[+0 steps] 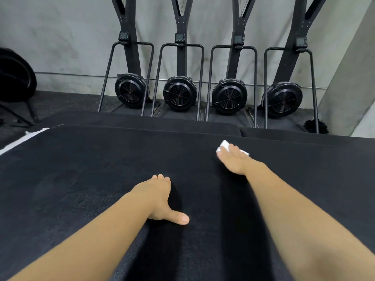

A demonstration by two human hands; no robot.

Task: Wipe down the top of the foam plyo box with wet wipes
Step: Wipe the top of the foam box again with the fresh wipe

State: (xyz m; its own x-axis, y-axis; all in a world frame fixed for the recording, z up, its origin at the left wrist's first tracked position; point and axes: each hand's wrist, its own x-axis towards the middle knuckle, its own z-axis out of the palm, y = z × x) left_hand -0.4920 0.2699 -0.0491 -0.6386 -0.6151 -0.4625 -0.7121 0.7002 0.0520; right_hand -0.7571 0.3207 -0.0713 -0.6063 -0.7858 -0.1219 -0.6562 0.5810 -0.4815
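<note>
The black foam plyo box (pixel 85 179) fills the lower part of the view, its top facing me. My right hand (pixel 235 162) lies flat on the far right part of the top, pressing a white wet wipe (pixel 223 145) whose edges stick out past the fingers. My left hand (pixel 160 197) rests palm down near the middle of the top, thumb spread to the right, holding nothing. A white strip (pixel 26 136) shows at the box's far left edge.
Two lower black boxes (pixel 142 120) sit just beyond the far edge. Behind them several black ski-type fan machines (pixel 179 94) stand against a grey wall. A black wheel-like piece of equipment (pixel 14 78) is at the far left.
</note>
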